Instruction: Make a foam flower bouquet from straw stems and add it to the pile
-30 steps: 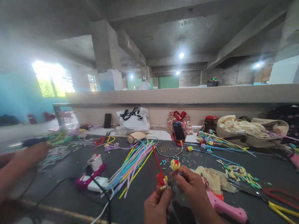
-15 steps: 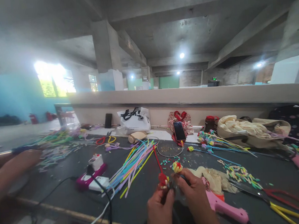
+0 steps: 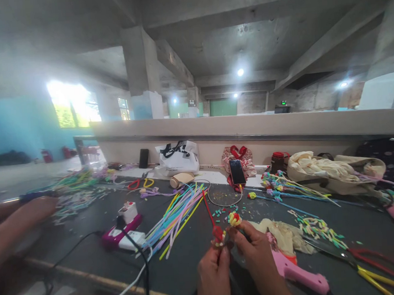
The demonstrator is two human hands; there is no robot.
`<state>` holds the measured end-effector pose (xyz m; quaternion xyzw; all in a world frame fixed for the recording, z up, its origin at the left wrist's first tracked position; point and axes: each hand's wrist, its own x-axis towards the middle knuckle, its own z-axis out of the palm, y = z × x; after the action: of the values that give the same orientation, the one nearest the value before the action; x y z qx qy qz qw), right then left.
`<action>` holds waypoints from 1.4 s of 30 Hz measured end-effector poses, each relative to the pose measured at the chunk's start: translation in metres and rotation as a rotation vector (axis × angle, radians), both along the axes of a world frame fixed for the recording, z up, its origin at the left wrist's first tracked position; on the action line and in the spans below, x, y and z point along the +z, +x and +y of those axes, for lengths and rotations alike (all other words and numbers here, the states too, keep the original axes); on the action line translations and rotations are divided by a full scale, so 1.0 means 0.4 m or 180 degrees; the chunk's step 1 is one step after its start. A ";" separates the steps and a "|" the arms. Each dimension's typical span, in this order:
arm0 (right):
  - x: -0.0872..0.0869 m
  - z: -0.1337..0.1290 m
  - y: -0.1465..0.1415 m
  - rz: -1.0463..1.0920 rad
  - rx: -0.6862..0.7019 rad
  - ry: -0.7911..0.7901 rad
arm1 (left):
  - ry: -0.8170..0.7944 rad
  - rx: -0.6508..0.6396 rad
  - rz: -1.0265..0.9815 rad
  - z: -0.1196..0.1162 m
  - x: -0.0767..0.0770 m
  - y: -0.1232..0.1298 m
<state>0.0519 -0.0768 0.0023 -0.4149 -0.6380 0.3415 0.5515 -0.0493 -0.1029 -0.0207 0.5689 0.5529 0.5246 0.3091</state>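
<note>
My left hand (image 3: 214, 272) is closed in a pinch around a small red fuzzy flower (image 3: 218, 234) with pale tips, made of what looks like pipe cleaner. Close beside it, my right hand (image 3: 258, 255) pinches a yellow fuzzy flower (image 3: 235, 219) with a red centre. The fingertips of both hands nearly meet, and the spot between them is dark and blurred. A red pipe cleaner (image 3: 208, 209) runs up the table behind the red flower. By my right wrist lies a pink glue gun (image 3: 303, 272), its front end near a crumpled pale cloth (image 3: 284, 235).
A bundle of coloured pipe cleaners (image 3: 178, 218) lies left of my hands, beside a purple power strip (image 3: 122, 231) with cables. Large scissors (image 3: 355, 258) and cut pieces (image 3: 319, 231) are at right. A phone (image 3: 237, 171) leans behind. Another person's arm (image 3: 26, 218) reaches in at left.
My left hand and the red flower have shifted slightly right and up, closer to my right hand. Both flowers are still held.
</note>
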 end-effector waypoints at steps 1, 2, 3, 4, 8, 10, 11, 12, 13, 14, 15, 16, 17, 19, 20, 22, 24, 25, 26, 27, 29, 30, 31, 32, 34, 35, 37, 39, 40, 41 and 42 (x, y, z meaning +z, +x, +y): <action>0.002 -0.001 0.000 0.0002 -0.0010 -0.0001 | -0.0016 -0.0031 -0.0030 0.000 0.000 0.001; 0.002 0.000 0.000 0.0003 -0.0013 0.0011 | -0.0032 -0.0059 -0.0057 0.000 0.001 0.002; 0.000 0.001 0.000 0.0010 -0.0021 0.0027 | -0.0032 -0.0066 -0.0095 0.000 0.001 0.003; -0.003 0.002 0.001 0.0022 -0.0031 0.0040 | -0.0021 -0.0083 -0.0146 0.000 0.001 0.004; -0.011 0.009 0.002 0.0129 -0.0046 -0.0046 | 0.0036 -0.0066 -0.0187 -0.005 0.012 0.000; -0.008 0.009 0.000 0.0307 -0.0008 -0.0138 | -0.0005 -0.0098 -0.0139 -0.007 0.022 -0.005; -0.004 0.008 -0.002 0.0415 -0.0002 -0.0173 | -0.0053 -0.0116 -0.0128 -0.006 0.026 -0.006; -0.001 0.007 -0.004 0.0511 -0.0009 -0.0197 | -0.0124 -0.0131 -0.0127 -0.003 0.029 -0.007; 0.002 0.006 -0.005 0.0580 -0.0034 -0.0217 | -0.0207 -0.0116 -0.0129 0.000 0.029 -0.006; 0.004 0.006 -0.005 0.0611 -0.0057 -0.0246 | -0.0311 -0.0081 -0.0110 0.004 0.027 -0.004; 0.005 0.006 -0.003 0.0634 -0.0066 -0.0284 | -0.0428 -0.0074 -0.0114 0.006 0.023 -0.002; 0.005 0.008 0.001 0.0654 -0.0034 -0.0350 | -0.0535 -0.0128 -0.0165 0.008 0.017 -0.002; 0.003 0.011 0.007 0.0700 0.0006 -0.0427 | -0.0626 -0.0249 -0.0271 0.006 0.011 -0.004; 0.000 0.019 0.025 0.0861 0.0046 -0.0563 | -0.0757 -0.0571 -0.0540 -0.005 0.003 -0.022; -0.002 0.023 0.035 0.0930 0.0053 -0.0610 | -0.0790 -0.0656 -0.0647 -0.013 0.005 -0.039; -0.005 0.031 0.055 0.0960 0.0173 -0.0700 | -0.0783 -0.0498 -0.0756 -0.029 0.024 -0.086; -0.006 0.035 0.070 0.0914 0.0585 -0.0869 | -0.0569 0.0037 -0.1040 -0.035 0.059 -0.136; -0.007 0.036 0.073 0.0904 0.0863 -0.0965 | -0.0518 0.0199 -0.1156 -0.033 0.077 -0.155; -0.007 0.035 0.075 0.0910 0.1136 -0.1039 | -0.0524 0.0228 -0.1256 -0.027 0.094 -0.167; -0.006 0.033 0.075 0.0922 0.1376 -0.1088 | -0.0569 0.0111 -0.1381 -0.018 0.106 -0.171; 0.001 0.027 0.071 0.0900 0.1701 -0.1055 | -0.0822 -0.0369 -0.1685 0.005 0.112 -0.157; 0.006 0.025 0.068 0.0842 0.1801 -0.0961 | -0.0967 -0.0733 -0.1886 0.017 0.106 -0.142; 0.012 0.022 0.066 0.0764 0.1866 -0.0841 | -0.1143 -0.1220 -0.2053 0.028 0.095 -0.124; 0.019 0.020 0.064 0.0680 0.1900 -0.0699 | -0.1150 -0.1526 -0.2183 0.037 0.081 -0.106; 0.031 0.017 0.063 0.0530 0.1887 -0.0381 | -0.1384 -0.1722 -0.2318 0.045 0.054 -0.074; 0.036 0.016 0.063 0.0472 0.1862 -0.0280 | -0.1458 -0.1746 -0.2382 0.045 0.044 -0.061; 0.041 0.014 0.066 0.0415 0.1823 -0.0248 | -0.1535 -0.1668 -0.2528 0.038 0.036 -0.043; 0.042 0.011 0.068 0.0357 0.1765 -0.0331 | -0.1548 -0.1547 -0.2684 0.027 0.041 -0.031; 0.041 0.009 0.070 0.0319 0.1710 -0.0379 | -0.1564 -0.1516 -0.2762 0.022 0.046 -0.026; 0.040 0.007 0.071 0.0264 0.1645 -0.0406 | -0.1601 -0.1526 -0.2837 0.018 0.051 -0.021; 0.040 0.005 0.072 0.0205 0.1578 -0.0421 | -0.1638 -0.1593 -0.2917 0.015 0.055 -0.017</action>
<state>0.0808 -0.0746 0.0184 -0.2700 -0.6786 0.5203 0.4426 -0.0560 -0.0968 0.0013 0.3038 0.3211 0.4770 0.7597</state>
